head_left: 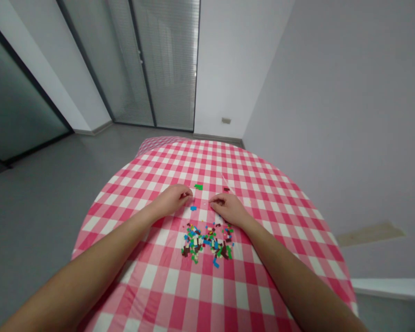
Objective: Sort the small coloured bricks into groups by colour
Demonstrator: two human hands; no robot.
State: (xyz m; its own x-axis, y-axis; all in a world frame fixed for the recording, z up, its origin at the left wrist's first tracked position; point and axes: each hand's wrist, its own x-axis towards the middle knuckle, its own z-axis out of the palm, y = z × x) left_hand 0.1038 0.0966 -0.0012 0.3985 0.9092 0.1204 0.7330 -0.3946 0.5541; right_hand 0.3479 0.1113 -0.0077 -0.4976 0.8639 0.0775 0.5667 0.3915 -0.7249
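Both my hands rest on a table covered with a red and white checked cloth [269, 203]. My left hand [174, 197] is curled, its fingertips pinched together near a small blue brick [193, 208]. My right hand [228, 206] is curled the same way, fingers pressed together just right of that brick. What either pinch holds is too small to make out. A green brick [198, 187] lies just beyond the hands, and a dark brown brick [226, 189] lies beyond my right hand. A pile of several tiny coloured bricks [207, 242] lies between my forearms.
The table stands against a grey wall [349, 115] on the right. Grey floor [48, 193] spreads to the left. Glass doors with blinds [159, 64] stand at the back. A second checked surface [155, 143] shows behind the table's far edge.
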